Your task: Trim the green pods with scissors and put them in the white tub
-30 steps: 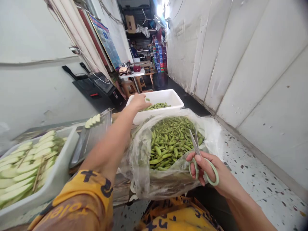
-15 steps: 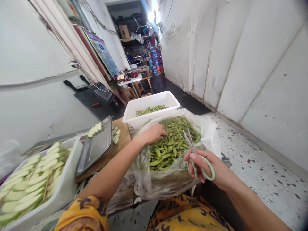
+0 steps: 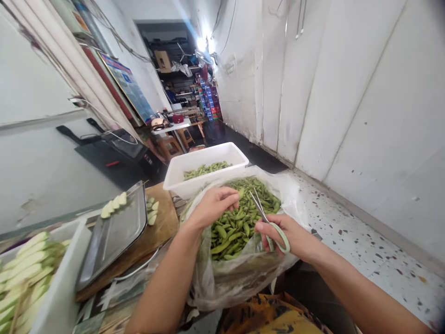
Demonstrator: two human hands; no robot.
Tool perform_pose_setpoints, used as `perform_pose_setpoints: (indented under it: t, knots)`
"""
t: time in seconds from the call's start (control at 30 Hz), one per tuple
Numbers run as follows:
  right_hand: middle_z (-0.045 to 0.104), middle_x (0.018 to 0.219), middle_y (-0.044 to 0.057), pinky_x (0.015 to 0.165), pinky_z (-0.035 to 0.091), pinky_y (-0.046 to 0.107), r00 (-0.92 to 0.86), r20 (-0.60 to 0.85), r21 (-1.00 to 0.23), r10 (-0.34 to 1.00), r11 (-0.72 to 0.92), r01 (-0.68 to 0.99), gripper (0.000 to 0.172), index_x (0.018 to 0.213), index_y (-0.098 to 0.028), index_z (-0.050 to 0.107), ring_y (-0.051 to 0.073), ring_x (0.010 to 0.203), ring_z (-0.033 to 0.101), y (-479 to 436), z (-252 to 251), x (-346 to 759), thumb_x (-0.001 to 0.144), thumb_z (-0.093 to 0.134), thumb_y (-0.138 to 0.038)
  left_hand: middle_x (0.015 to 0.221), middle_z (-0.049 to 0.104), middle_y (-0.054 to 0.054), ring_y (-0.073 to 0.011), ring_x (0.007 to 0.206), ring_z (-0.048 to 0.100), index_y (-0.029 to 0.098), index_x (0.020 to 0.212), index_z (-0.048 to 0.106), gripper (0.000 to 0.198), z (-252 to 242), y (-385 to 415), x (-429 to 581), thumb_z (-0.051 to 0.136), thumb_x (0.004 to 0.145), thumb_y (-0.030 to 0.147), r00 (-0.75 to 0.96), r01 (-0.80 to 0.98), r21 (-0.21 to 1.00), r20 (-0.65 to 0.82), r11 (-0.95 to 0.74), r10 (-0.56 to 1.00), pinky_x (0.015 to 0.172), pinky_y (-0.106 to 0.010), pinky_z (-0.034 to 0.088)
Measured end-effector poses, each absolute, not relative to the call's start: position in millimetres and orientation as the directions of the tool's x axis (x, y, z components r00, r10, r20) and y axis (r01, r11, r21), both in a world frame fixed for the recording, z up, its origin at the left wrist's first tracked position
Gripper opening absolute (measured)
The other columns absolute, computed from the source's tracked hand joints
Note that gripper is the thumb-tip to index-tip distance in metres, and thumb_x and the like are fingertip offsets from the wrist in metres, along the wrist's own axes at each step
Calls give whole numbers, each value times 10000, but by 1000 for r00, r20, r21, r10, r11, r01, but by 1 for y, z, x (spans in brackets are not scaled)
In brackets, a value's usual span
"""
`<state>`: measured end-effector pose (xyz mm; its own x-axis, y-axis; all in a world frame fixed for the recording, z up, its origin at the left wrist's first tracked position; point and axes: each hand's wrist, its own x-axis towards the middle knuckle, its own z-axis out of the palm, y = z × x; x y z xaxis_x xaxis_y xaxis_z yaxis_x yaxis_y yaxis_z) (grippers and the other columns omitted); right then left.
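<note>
A clear plastic bag [image 3: 239,273] full of green soybean pods [image 3: 239,222] sits in front of me. My left hand [image 3: 212,204] hovers over the pods with its fingers pinched on a single pod at the fingertips. My right hand [image 3: 288,234] is closed round the pale green handles of a pair of scissors [image 3: 267,220]; the slightly parted blades point up and left toward the pod in my left hand. Behind the bag stands a white tub [image 3: 205,169] holding a thin layer of pods.
At the left a metal tray [image 3: 114,232] with pale vegetable slices rests on a wooden board [image 3: 156,232]. A white bin [image 3: 52,287] of sliced green vegetables is at the lower left. Speckled floor and a white wall run along the right; a cluttered corridor lies beyond.
My left hand came back from the white tub, dipped into the bag and lifted a pod. My right hand moved the scissors left toward it. The view shifted down and right.
</note>
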<state>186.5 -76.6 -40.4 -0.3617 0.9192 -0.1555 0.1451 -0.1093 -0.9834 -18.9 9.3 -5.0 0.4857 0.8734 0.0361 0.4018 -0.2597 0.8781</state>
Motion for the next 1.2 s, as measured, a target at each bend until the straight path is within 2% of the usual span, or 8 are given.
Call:
perform_pose_setpoints:
  t: [0.17, 0.33, 0.6, 0.7, 0.87, 1.0, 1.1, 1.2]
  knots:
    - [598, 608, -1, 459, 377, 205, -335, -128, -973, 934, -53, 225, 381, 797, -160, 580, 100, 481, 489, -73, -29, 178, 831, 574, -540, 664, 595, -4, -116, 608, 484, 142, 774, 649, 274, 4, 0, -13, 542, 818, 390, 533, 382, 888, 13, -255, 846, 597, -226, 388]
    - [584, 615, 5, 524, 380, 226, -298, -135, -946, 945, -33, 323, 369, 796, -157, 576, 134, 569, 535, -69, -25, 175, 817, 595, -525, 581, 461, 21, -103, 575, 392, 152, 589, 511, 320, 8, -2, -12, 506, 829, 364, 620, 389, 865, 10, -318, 785, 566, -230, 314]
    - [574, 676, 3, 492, 359, 212, -364, -161, -953, 917, -49, 298, 398, 893, -148, 607, 101, 534, 464, -67, -27, 182, 783, 642, -530, 570, 423, 34, -88, 541, 330, 149, 614, 491, 323, 6, -3, -10, 483, 839, 379, 639, 435, 849, -57, -300, 767, 527, -221, 275]
    - [567, 641, -3, 477, 343, 208, -367, -160, -953, 917, -47, 299, 393, 861, -146, 615, 96, 519, 450, -69, -24, 183, 791, 633, -532, 587, 428, 30, -92, 563, 347, 144, 630, 505, 327, 6, -4, -10, 483, 844, 390, 636, 408, 863, -36, -297, 771, 540, -222, 285]
    - [547, 514, -12, 458, 317, 208, -311, -135, -938, 941, -19, 347, 388, 645, -149, 565, 90, 470, 440, -72, -24, 186, 797, 642, -497, 586, 454, 28, -84, 542, 359, 134, 681, 566, 314, 3, -3, -12, 508, 837, 400, 644, 380, 892, -66, -245, 762, 517, -221, 280]
    - [509, 439, -28, 428, 317, 204, -282, -155, -947, 947, -61, 315, 411, 594, -159, 529, 83, 408, 429, -70, -33, 188, 772, 669, -502, 613, 550, 16, -91, 546, 454, 136, 828, 629, 243, 3, -3, -11, 585, 792, 372, 648, 358, 917, -108, -176, 754, 521, -210, 341]
    - [531, 479, -15, 374, 307, 198, -281, -187, -961, 941, -116, 250, 466, 594, -159, 525, 73, 377, 399, -69, -39, 188, 798, 602, -571, 686, 644, -19, -125, 610, 575, 145, 868, 576, 213, 3, -5, -7, 614, 769, 330, 632, 258, 966, -144, -32, 762, 569, -225, 424]
    - [579, 578, 9, 360, 350, 196, -296, -177, -980, 939, -141, 142, 476, 684, -153, 576, 91, 421, 447, -72, -40, 186, 821, 543, -607, 834, 685, -54, -139, 752, 628, 144, 856, 566, 200, 0, -4, -3, 648, 746, 288, 567, 97, 995, -64, 10, 821, 670, -241, 467]
